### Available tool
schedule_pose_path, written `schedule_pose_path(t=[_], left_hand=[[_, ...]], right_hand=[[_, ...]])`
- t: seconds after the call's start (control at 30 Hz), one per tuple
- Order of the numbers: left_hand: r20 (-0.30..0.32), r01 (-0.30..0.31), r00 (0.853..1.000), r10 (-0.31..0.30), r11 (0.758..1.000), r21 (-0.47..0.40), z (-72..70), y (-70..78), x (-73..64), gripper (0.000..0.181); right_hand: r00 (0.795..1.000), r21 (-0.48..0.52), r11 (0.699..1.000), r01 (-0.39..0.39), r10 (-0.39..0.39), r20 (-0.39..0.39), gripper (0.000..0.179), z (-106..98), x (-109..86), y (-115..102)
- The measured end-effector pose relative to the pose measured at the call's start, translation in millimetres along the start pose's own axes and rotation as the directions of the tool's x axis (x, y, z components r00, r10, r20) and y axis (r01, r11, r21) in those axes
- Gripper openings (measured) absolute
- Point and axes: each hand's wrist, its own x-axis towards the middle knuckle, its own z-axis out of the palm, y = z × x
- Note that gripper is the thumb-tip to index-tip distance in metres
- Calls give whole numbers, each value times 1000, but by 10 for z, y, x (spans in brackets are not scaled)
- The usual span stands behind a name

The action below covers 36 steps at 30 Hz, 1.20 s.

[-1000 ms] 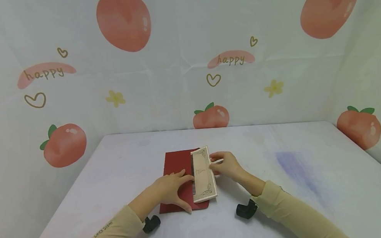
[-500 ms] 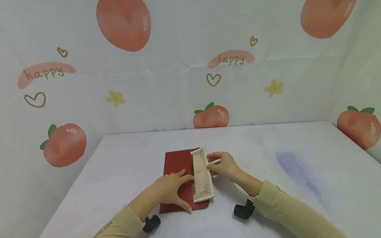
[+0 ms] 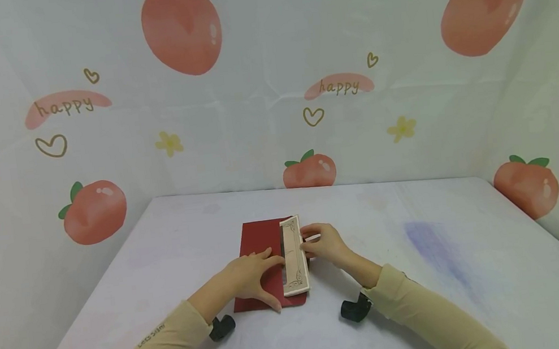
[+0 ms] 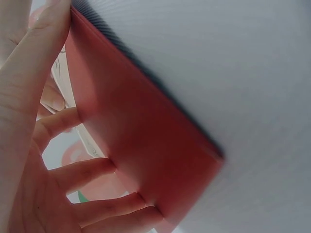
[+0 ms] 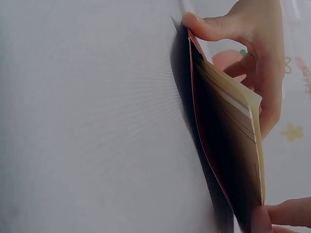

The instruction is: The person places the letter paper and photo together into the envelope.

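Note:
A flat red folder (image 3: 260, 236) lies on the white table. Over its right part lies a cream card (image 3: 294, 258) with scrollwork corners, tilted up along its right side. My left hand (image 3: 249, 277) rests on the red folder with fingers and thumb spread; the left wrist view shows its fingertips on the red cover (image 4: 126, 116). My right hand (image 3: 326, 244) pinches the card's right edge. In the right wrist view a dark gap separates the raised cream card (image 5: 238, 126) from the red layer below, and a fingertip (image 5: 261, 219) sits at the card's edge.
The white table (image 3: 425, 295) spreads around the folder, with a bluish smudge (image 3: 433, 249) on its right. Behind it hangs a white cloth (image 3: 253, 120) printed with fruit and hearts. Black wrist devices (image 3: 222, 328) sit under both wrists.
My right hand has moved a little to the left with the cream card's right edge, so less of the card's width shows. My left hand and the red folder have stayed put.

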Motion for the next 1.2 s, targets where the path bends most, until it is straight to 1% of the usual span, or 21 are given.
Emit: schedule_pose_path(t=[0.17, 0.33, 0.7, 0.87, 1.2], left_hand=[[-2, -2, 1000, 2, 1000, -1, 6, -8, 1, 92], [-3, -6, 1000, 6, 1000, -2, 9, -13, 3, 93], [-4, -8, 1000, 8, 1000, -4, 3, -13, 3, 91], [-1, -1, 1000, 1, 1000, -7, 2, -17, 5, 91], [-13, -9, 1000, 9, 1000, -5, -3, -9, -11, 90]], right_hand=[[1000, -29, 1000, 2, -2, 3, 36, 23, 4, -8], [1000, -37, 999, 4, -4, 5, 36, 43, -1, -13], [1000, -26, 999, 26, -26, 6, 37, 85, 22, 9], [1000, -28, 999, 19, -19, 22, 36, 99, 18, 10], [999, -21, 1000, 22, -21, 35, 36, 105, 10, -14]])
